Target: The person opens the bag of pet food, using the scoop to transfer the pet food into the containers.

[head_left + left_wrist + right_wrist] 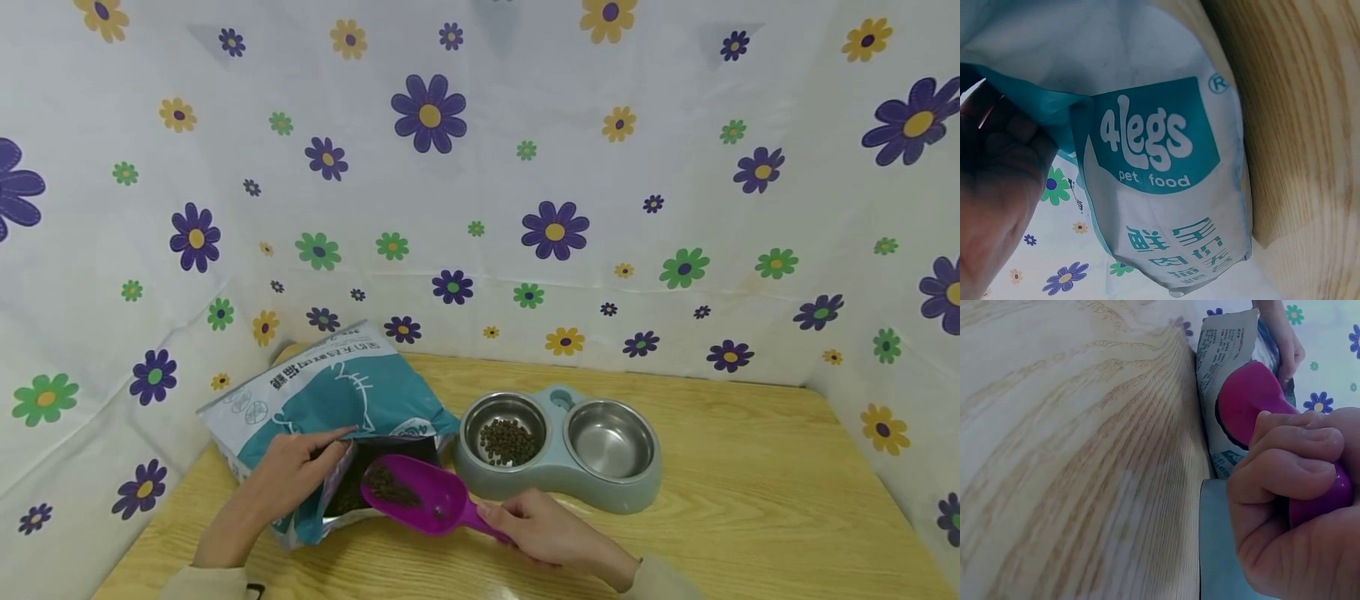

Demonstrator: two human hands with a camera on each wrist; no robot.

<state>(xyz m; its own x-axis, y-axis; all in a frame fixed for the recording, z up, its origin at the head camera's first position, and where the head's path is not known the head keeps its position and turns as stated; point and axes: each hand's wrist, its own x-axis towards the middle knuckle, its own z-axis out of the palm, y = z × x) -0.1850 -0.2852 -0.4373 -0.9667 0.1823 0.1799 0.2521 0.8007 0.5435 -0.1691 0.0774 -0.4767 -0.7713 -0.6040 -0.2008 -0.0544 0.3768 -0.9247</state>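
A magenta scoop [431, 500] with some brown kibble in it is at the mouth of a teal and white pet food bag [352, 375]. My right hand [551, 529] grips the scoop's handle, its fingers curled round it in the right wrist view. The bag lies on its side, and kibble shows in its dark opening. My left hand [296, 471] holds the upper edge of that opening, index finger stretched along the bag. In the left wrist view, the fingers [1013, 128] curl at the bag's edge, their tips partly hidden.
Right of the bag stands a pale blue double feeder [630, 500]. Its left steel bowl [491, 404] holds a small heap of kibble; bare metal shows in the right steel bowl [611, 442]. A wooden table [757, 500] bears everything, with a flowered cloth [480, 167] behind and at both sides.
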